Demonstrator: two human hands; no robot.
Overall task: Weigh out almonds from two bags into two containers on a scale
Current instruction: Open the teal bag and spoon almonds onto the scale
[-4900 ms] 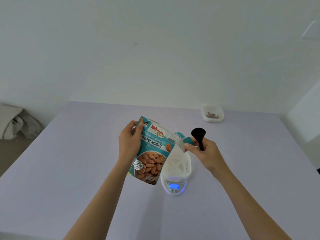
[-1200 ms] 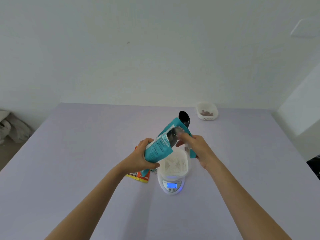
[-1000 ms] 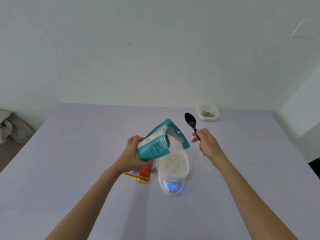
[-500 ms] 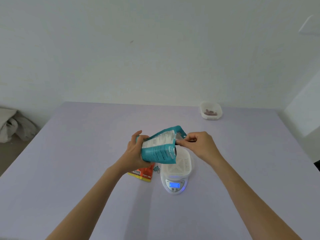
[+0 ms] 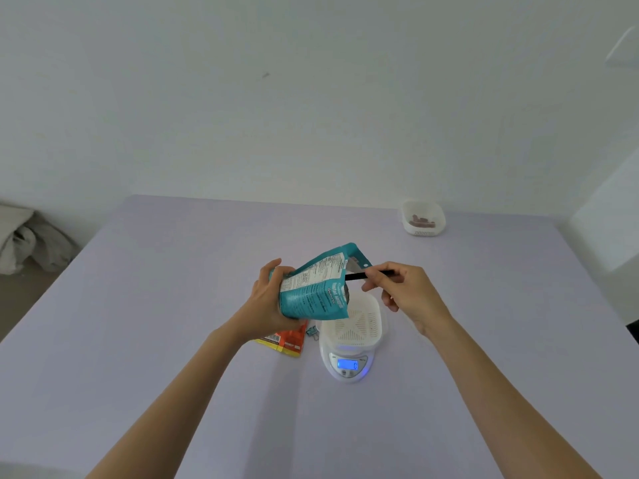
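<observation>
My left hand grips a teal almond bag, tipped on its side with its open mouth facing right, above the table. My right hand pinches the handle of a black spoon; the spoon's bowl is hidden inside the bag's mouth. Below the bag's mouth stands a white perforated container on a small white scale whose blue display is lit. An orange and yellow bag lies flat on the table under my left hand.
A second white container with several brown almonds sits at the table's far right. A small binder clip lies between the orange bag and the scale. Crumpled grey cloth lies on the floor at the left. The table is lilac.
The bag has tipped further onto its side. My right hand brought the spoon from up in the air to the bag's mouth and pushed its bowl inside.
</observation>
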